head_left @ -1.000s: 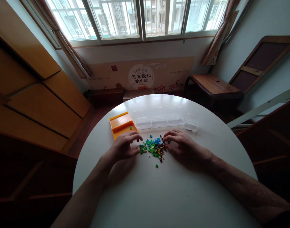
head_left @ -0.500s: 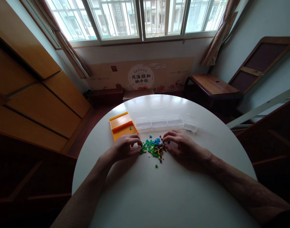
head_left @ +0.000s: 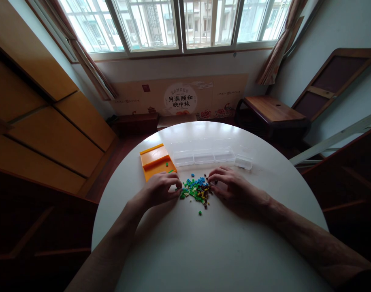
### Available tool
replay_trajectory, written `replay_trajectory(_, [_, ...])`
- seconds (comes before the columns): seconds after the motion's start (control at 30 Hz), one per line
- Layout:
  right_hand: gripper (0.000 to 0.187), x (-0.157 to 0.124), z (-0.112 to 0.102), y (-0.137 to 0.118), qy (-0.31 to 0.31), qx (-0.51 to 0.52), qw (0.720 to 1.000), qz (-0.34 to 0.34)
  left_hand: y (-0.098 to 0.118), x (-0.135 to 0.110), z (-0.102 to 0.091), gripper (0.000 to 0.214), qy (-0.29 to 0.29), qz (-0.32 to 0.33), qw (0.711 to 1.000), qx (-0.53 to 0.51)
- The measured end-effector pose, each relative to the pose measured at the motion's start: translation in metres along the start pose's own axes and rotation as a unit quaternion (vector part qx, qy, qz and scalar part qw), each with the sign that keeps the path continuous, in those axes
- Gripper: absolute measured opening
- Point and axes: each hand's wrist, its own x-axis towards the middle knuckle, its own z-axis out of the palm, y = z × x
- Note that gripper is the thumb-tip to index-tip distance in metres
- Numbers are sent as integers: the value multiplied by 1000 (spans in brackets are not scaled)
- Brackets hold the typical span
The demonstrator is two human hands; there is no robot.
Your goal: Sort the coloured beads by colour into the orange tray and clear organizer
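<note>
A loose pile of tiny toy building bricks (head_left: 197, 190), green, blue, yellow and dark brown, lies on the white round table (head_left: 203, 251). At the pile's left edge is my left hand (head_left: 163, 187), its thumb and forefinger curled together in a pinch; whatever is between the tips is too small to make out. On the other side, my right hand (head_left: 229, 183) rests by the blue and brown bricks, thumb and forefinger slightly apart with a dark brick (head_left: 216, 182) visible in the gap. One green brick (head_left: 200, 213) sits apart, nearer me.
Behind my left hand stands an orange tray (head_left: 155, 156) with a few green bricks on it. A row of clear plastic compartments (head_left: 203, 156) lies beyond the pile. Farther off are a wooden stool (head_left: 273, 109) and a window wall.
My left fingertips have shifted very slightly at the pile's edge. My right hand and the bricks look nearly the same.
</note>
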Motion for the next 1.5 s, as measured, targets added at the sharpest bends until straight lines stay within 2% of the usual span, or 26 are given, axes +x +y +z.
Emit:
replay_trajectory(0.4, [19, 0, -1, 0, -1, 5, 1000, -1, -1, 0, 8, 5, 25, -3, 999, 27])
replay_trajectory(0.57, [20, -1, 1, 3, 9, 9, 1000, -10, 1, -3, -4, 17, 14, -4, 999, 47])
replay_trajectory(0.8, [19, 0, -1, 1, 10, 10, 1000, -14, 4, -8, -18, 8, -5, -26, 996, 89])
replay_trajectory(1.0, [18, -1, 0, 2, 10, 12, 1000, -12, -2, -7, -12, 17, 24, -33, 991, 128])
replay_trajectory(1.2, [19, -1, 1, 4, 6, 7, 1000, -13, -6, -6, -8, 21, 13, -15, 992, 124])
replay_trajectory(1.37, [23, -1, 3, 4, 13, -8, 1000, -15, 2, -1, -1, 19, 73, -1, 993, 89])
replay_trajectory(1.5, [27, 3, 4, -3, 37, -18, 998, -54, 17, 6, 13, 19, 129, 1, 991, 38])
